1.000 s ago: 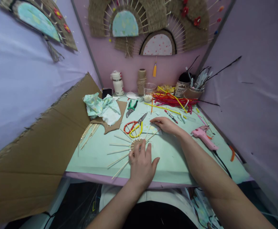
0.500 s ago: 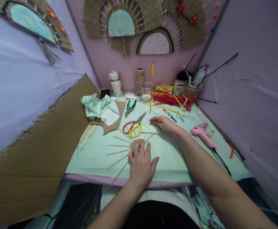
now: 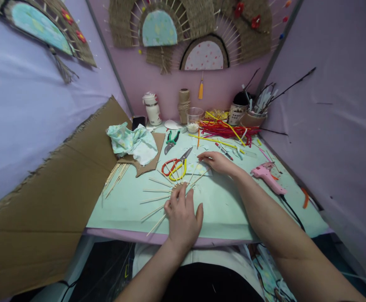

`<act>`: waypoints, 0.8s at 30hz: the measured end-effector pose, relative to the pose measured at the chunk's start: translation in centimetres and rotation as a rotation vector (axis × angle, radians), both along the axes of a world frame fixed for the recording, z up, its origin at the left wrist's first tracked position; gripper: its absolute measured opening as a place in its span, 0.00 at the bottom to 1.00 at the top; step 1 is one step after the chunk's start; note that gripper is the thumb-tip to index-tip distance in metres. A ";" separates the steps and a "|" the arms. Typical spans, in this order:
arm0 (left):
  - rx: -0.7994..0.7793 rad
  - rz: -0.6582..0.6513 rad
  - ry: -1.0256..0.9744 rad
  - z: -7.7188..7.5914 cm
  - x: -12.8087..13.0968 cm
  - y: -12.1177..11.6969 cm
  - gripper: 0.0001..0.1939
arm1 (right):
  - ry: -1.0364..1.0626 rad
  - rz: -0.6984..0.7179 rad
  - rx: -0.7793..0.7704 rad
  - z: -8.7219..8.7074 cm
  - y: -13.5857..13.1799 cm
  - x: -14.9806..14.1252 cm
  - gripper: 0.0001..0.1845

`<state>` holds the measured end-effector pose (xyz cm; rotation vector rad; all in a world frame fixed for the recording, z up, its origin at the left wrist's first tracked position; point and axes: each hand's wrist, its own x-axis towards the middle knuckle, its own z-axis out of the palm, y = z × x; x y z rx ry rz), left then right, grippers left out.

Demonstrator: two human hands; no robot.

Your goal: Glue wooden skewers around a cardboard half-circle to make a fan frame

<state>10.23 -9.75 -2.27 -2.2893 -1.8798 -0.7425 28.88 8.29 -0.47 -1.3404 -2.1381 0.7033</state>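
Note:
A small cardboard piece (image 3: 175,191) lies on the table with thin wooden sticks (image 3: 156,197) fanning out from it. Spread over this piece, my left hand (image 3: 184,216) is open, its fingertips pressing down and covering much of it. My right hand (image 3: 217,162) is closed at the outer end of one thin wooden stick (image 3: 193,173) on the upper right of the fan; its fingertips look pinched there. Patterned fabric (image 3: 198,169) lies beneath that stick. Scissors (image 3: 178,167) with one red and one yellow handle sit under the upper sticks.
Green-handled pruning shears (image 3: 171,142), crumpled fabric (image 3: 132,142) and loose sticks (image 3: 117,178) lie to the left, beside a tall cardboard sheet (image 3: 53,197). A pink glue gun (image 3: 269,177) with a cord rests at right. Red pipe cleaners (image 3: 223,130) and a twine spool (image 3: 184,105) are behind.
My left hand has shifted slightly left and down over the cardboard piece. My right hand stays at the same stick end, almost unmoved.

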 end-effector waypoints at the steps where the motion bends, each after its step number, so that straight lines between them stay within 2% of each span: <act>1: 0.002 0.004 -0.013 0.1 -0.1 0.0 0.18 | -0.003 0.002 0.000 0.0 0.0 0.0 0.16; 12: -0.017 -0.014 0.007 0.0 0.1 0.0 0.18 | 0.019 0.011 -0.018 0.0 -0.1 0.0 0.15; 24: -0.039 -0.027 0.054 0.0 0.2 0.1 0.22 | 0.039 0.005 -0.041 0.0 -0.2 0.0 0.15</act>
